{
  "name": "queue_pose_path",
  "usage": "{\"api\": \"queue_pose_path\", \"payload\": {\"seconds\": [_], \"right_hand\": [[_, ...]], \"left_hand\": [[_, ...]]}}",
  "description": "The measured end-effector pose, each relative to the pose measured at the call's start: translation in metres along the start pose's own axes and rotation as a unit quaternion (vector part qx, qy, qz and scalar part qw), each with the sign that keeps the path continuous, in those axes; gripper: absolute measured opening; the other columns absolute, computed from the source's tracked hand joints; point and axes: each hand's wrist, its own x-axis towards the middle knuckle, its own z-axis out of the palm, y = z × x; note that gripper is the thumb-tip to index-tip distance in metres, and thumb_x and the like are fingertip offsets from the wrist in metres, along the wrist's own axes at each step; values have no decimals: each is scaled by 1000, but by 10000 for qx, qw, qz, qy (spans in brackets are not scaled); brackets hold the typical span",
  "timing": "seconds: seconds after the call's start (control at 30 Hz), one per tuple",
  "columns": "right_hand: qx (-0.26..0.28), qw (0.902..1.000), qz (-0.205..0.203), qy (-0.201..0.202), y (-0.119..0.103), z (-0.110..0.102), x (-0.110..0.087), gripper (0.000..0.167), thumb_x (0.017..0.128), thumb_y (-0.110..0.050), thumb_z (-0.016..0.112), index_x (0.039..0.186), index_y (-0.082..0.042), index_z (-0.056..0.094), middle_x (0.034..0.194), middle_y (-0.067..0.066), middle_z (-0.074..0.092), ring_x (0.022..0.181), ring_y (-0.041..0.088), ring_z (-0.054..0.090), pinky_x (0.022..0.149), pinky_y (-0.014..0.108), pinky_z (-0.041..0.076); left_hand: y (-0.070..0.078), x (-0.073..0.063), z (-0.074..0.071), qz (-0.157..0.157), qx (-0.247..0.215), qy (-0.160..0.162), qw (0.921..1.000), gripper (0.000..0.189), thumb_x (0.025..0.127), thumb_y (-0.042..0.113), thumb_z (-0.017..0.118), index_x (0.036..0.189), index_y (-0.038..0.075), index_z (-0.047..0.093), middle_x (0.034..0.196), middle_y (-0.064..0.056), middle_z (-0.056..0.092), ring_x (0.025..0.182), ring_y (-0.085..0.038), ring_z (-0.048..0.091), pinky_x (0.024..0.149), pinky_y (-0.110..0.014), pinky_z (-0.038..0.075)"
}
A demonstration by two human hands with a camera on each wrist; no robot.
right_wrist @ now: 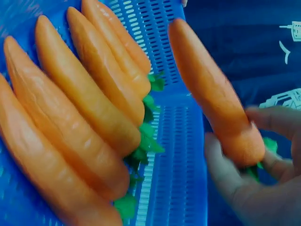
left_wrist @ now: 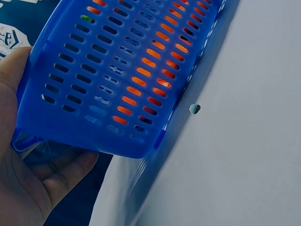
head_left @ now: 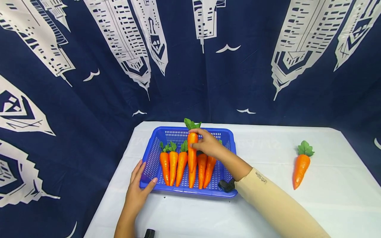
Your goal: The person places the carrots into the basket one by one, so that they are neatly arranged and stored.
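My right hand grips an orange carrot near its leafy top, thumb on one side and fingers on the other. This carrot is raised over a row of several carrots lying side by side in a blue plastic basket. In the right wrist view the held carrot hangs apart from the row, by the basket's far wall. At the basket's near left corner, my left hand touches the rim with thumb and fairly straight fingers spread to either side. The left wrist view has the basket's slotted wall beside that hand.
One more carrot with green leaves lies on the white-covered table to the right. A dark blue cloth with white building prints hangs behind the table. A small dark speck lies on the white cover near the basket.
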Motion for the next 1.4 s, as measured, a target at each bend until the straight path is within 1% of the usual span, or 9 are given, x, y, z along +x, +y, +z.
{"api": "queue_pose_path", "payload": {"seconds": [0.2, 0.3, 0.37, 0.47, 0.6, 0.77, 0.93, 1.13, 1.4], "right_hand": [[-283, 9993, 124, -209, 9, 7, 7, 60, 91, -14, 73, 146, -11, 50, 108, 15, 66, 80, 28, 66, 79, 48, 59], [-326, 9991, 78, -271, 16, 9, 10, 60, 90, -12, 74, 145, -8, 51, 106, 15, 68, 81, 30, 67, 77, 45, 59], [-407, 9986, 45, -327, 20, 10, 13, 59, 89, -12, 75, 143, -7, 52, 105, 16, 68, 79, 27, 67, 76, 42, 60], [-715, 9969, 23, -330, 24, 13, 14, 56, 88, -15, 77, 139, -10, 55, 115, 15, 63, 81, 20, 66, 75, 34, 59], [-1201, 9922, 23, -318, 25, 16, 14, 52, 85, -19, 80, 133, -14, 59, 125, 16, 53, 85, 19, 63, 75, 27, 56], [-1562, 9870, -4, -369, 28, 20, 15, 49, 84, -20, 82, 127, -16, 61, 124, 16, 53, 90, 21, 63, 80, 29, 57], [-1557, 9868, -43, -454, 31, 23, 17, 49, 84, -20, 82, 128, -15, 60, 125, 15, 53, 95, 21, 65, 83, 30, 57], [-1874, 9801, -212, -613, 35, 25, 16, 47, 85, -22, 82, 127, -19, 61, 118, 10, 55, 94, 20, 60, 84, 32, 53], [-1968, 9768, -297, -787, 36, 26, 13, 46, 85, -21, 82, 127, -18, 62, 110, 8, 55, 92, 18, 57, 82, 30, 51]], "left_hand": [[-1, -1, 1, 32, -32, 42, 10000, 79, 92, 37, 75, 159, 27, 34, 169, 10, 18, 157, -31, 19, 122, -67, 19], [-2, 0, 1, 19, -16, 45, 10000, 79, 92, 38, 74, 158, 28, 34, 169, 10, 18, 157, -31, 19, 122, -68, 19], [-1, 0, 1, 13, -13, 35, 10000, 78, 92, 38, 74, 159, 28, 34, 169, 9, 18, 157, -32, 19, 121, -68, 19], [0, 0, 0, -7, 3, 28, 10000, 78, 92, 38, 74, 158, 28, 34, 169, 8, 18, 157, -33, 19, 120, -70, 19], [0, 0, -1, -18, 22, 29, 10000, 78, 92, 37, 74, 159, 29, 34, 169, 8, 17, 157, -33, 19, 120, -70, 19], [0, 0, 0, -8, 6, 46, 10000, 78, 92, 36, 74, 159, 29, 33, 169, 7, 18, 157, -33, 20, 120, -70, 19], [0, 0, 0, -8, 15, 52, 10000, 79, 92, 36, 74, 159, 29, 33, 169, 4, 18, 157, -33, 20, 120, -70, 19], [1, 0, 0, -34, 59, 16, 10000, 79, 92, 38, 73, 159, 29, 33, 170, 4, 18, 157, -33, 20, 120, -71, 20], [0, 0, 0, 1, -11, 33, 10000, 79, 92, 36, 74, 159, 28, 34, 169, 5, 18, 157, -32, 20, 121, -69, 19]]}}
